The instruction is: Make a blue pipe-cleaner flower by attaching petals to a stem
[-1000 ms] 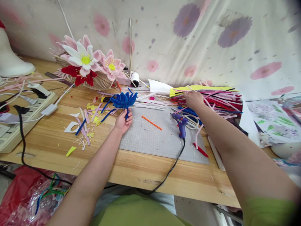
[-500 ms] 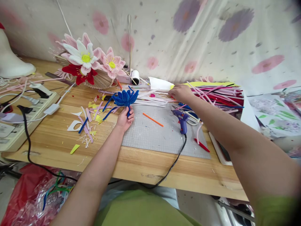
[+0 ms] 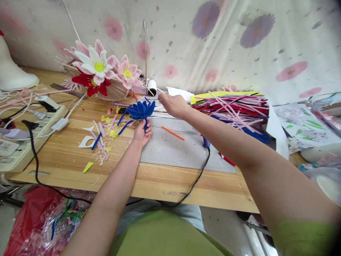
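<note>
My left hand [image 3: 143, 133] is closed round the short stem of a blue fuzzy pipe-cleaner flower [image 3: 140, 110], which stands upright above the grey cutting mat [image 3: 173, 149]. Two long blue strips hang from the flower's left side. At the back of the table, my right hand [image 3: 173, 105] reaches over white pipe cleaners [image 3: 160, 115], close to a white spool [image 3: 152, 87]. Its fingers bend downward and their tips are mostly hidden, so I cannot see whether they hold anything. A loose orange pipe cleaner [image 3: 173, 133] lies on the mat between my hands.
Under my right forearm shows part of a purple glue gun [image 3: 206, 142] with its black cord. Bundled pipe cleaners [image 3: 239, 106] lie at the back right. Finished flowers [image 3: 98, 67] stand back left, near a power strip [image 3: 34, 131]. Scraps [image 3: 99, 140] litter the left side.
My right hand has moved left along the back, from beside the yellow paper to the white pipe cleaners, and its forearm now covers most of the glue gun. My left hand keeps the flower.
</note>
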`<state>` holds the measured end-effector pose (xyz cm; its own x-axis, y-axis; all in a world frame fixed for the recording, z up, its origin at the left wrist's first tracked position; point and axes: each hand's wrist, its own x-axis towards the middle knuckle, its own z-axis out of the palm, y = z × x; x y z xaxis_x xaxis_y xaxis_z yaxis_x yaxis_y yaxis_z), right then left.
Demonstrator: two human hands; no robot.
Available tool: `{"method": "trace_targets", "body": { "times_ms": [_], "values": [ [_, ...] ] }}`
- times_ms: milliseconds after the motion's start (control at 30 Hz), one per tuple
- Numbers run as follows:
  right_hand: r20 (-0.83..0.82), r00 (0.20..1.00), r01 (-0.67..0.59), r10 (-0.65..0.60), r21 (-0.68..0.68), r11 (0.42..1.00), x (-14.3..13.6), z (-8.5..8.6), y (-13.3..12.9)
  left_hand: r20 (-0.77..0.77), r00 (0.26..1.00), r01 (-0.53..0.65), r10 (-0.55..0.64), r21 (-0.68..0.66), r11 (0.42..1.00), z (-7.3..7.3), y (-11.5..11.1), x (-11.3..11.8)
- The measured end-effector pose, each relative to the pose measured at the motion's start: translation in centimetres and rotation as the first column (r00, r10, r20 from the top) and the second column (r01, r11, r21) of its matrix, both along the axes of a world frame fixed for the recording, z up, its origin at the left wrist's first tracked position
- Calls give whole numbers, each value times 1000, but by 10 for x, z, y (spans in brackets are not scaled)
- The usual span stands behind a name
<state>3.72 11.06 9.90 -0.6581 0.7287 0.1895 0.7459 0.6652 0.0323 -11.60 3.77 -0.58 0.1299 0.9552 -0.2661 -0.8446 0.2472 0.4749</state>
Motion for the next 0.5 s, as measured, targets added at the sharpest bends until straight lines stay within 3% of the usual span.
{"method": "trace_targets", "body": {
  "times_ms": [100, 167, 200, 233, 300, 367, 433, 500],
  "values": [
    [-78, 992, -113, 103, -143, 983, -34, -2, -16, -16, 999, -36, 35, -28, 999, 0, 0, 0],
    [-218, 976, -86, 16, -316, 945, -58, -12, -26, -58, 994, -96, 92, -69, 993, -1, 0, 1],
    [-311, 949, -90, -55, -433, 897, -68, -19, -30, -77, 989, -130, 123, -84, 988, -2, 0, 0],
    [-394, 906, -111, -154, -573, 812, -78, -26, -34, -87, 984, -161, 153, -92, 983, -3, 0, 0],
    [-490, 769, -212, -410, -801, 559, -90, -40, -40, -83, 978, -198, 190, -96, 976, -6, -1, -1],
    [-471, 617, -348, -631, -882, 318, -94, -50, -43, -64, 975, -218, 212, -100, 971, -7, -2, -2],
    [-439, 488, -484, -755, -855, 186, -89, -55, -44, -71, 974, -224, 217, -111, 968, -8, -3, -1],
    [-446, 391, -597, -805, -789, 147, -79, -57, -43, -94, 973, -219, 210, -91, 972, -7, -4, 1]
  ]
}}
